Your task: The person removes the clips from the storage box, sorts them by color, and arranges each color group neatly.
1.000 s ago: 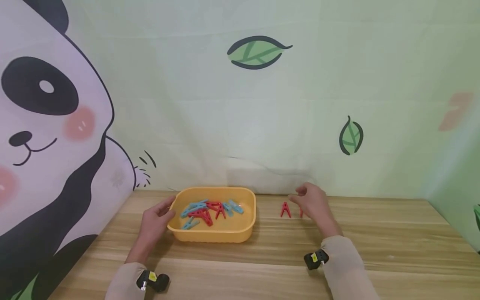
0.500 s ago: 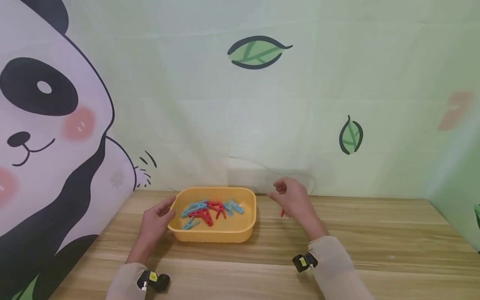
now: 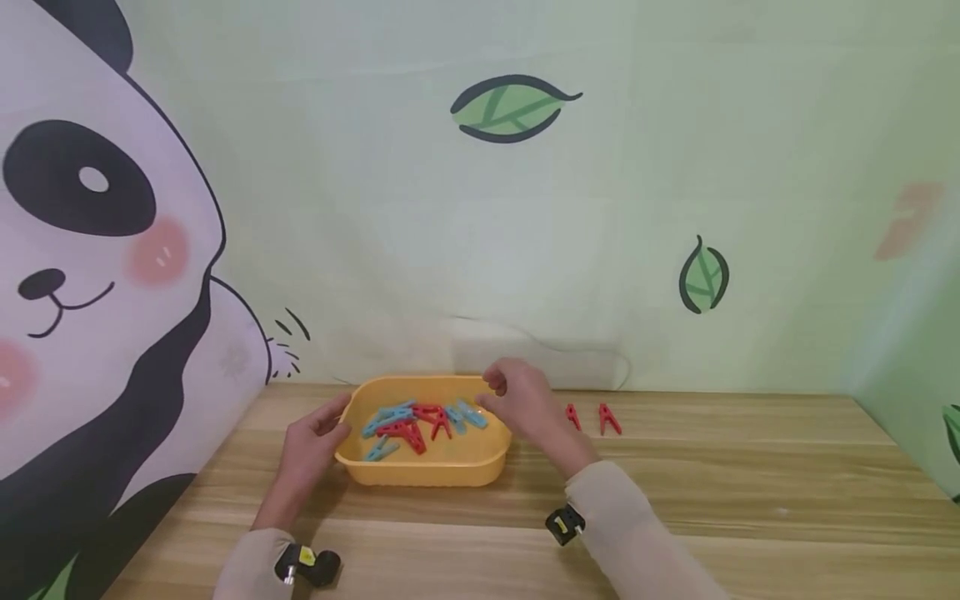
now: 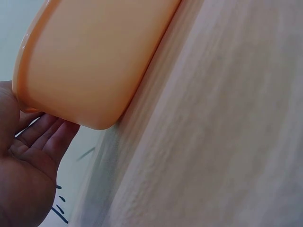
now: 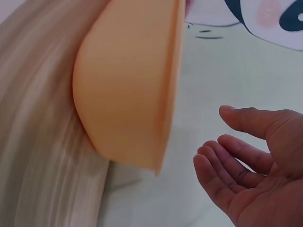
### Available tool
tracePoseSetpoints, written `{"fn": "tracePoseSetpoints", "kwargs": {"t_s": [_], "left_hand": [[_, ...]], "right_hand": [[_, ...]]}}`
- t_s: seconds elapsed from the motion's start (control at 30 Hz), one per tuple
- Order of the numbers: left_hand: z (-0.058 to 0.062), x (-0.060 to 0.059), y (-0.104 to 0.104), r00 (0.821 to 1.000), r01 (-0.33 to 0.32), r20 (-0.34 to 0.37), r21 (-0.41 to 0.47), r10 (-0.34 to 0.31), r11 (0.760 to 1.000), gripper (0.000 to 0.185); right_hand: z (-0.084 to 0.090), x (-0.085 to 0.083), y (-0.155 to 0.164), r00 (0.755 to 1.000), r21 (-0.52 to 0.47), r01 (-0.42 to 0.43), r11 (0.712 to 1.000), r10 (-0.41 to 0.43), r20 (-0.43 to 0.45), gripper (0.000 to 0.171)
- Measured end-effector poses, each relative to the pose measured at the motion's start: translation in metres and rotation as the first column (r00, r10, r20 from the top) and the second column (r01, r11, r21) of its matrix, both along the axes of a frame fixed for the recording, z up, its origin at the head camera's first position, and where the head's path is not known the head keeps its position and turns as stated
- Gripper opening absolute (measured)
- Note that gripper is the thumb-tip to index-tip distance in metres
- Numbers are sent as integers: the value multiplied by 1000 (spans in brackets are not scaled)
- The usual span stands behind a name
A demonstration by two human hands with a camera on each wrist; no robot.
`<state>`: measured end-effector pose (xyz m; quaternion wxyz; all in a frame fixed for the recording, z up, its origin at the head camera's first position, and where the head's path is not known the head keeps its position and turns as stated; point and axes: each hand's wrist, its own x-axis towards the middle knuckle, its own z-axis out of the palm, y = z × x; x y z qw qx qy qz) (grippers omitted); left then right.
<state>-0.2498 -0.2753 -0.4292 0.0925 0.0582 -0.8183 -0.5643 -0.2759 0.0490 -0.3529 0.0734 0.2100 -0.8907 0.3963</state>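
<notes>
A yellow plastic tub (image 3: 450, 472) sits on the wooden table and holds several blue clothes pegs (image 3: 471, 413) and red clothes pegs (image 3: 405, 431). My left hand (image 3: 313, 442) rests against the tub's left end; the left wrist view shows its fingers (image 4: 45, 137) lying straight under the tub's corner (image 4: 94, 61). My right hand (image 3: 513, 396) hovers over the tub's right rim, holding nothing. In the right wrist view its fingers (image 5: 236, 161) are relaxed beside the tub wall (image 5: 132, 94). Two red pegs (image 3: 572, 416) (image 3: 609, 419) stand on the table right of that hand.
A cloth backdrop printed with a panda (image 3: 90, 250) and leaves (image 3: 510, 107) hangs right behind the table. The wooden tabletop (image 3: 750, 492) stretches to the right and towards me. A small black tracker sits on each sleeve cuff.
My right hand has moved left, from the two red pegs on the table to above the tub's right rim, which uncovered both pegs. The left hand and tub stayed put.
</notes>
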Motion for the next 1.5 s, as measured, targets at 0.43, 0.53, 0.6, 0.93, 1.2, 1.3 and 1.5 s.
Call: {"fn": "tracePoseSetpoints", "kwargs": {"t_s": [0.43, 0.53, 0.6, 0.93, 1.2, 1.3, 1.5], "left_hand": [[-3, 0, 1, 999, -1, -49, 25, 2, 1000, 49], [-3, 0, 1, 998, -1, -58, 30, 3, 1000, 49], [-4, -1, 1, 998, 1, -63, 34, 1, 999, 49], [-4, -1, 0, 998, 0, -58, 43, 2, 999, 49], [-4, -1, 0, 998, 0, -62, 40, 2, 999, 50], [-4, -1, 0, 998, 4, -60, 55, -1, 998, 49], [-2, -2, 0, 998, 2, -59, 39, 0, 999, 49]], "right_hand": [[-19, -11, -36, 994, -21, -103, 994, 104, 28, 19], [-23, -13, -42, 993, -28, -106, 994, 108, 48, 17], [-26, -14, -45, 992, -30, -104, 994, 106, 73, 17], [-39, -20, -59, 990, 30, -77, 997, 72, 124, 19], [-44, -23, -62, 986, 48, -74, 996, 66, 150, 16], [-46, -24, -63, 988, 60, -79, 995, 70, 139, 14], [-46, -24, -64, 992, 126, -91, 988, 80, 94, 15]]}}
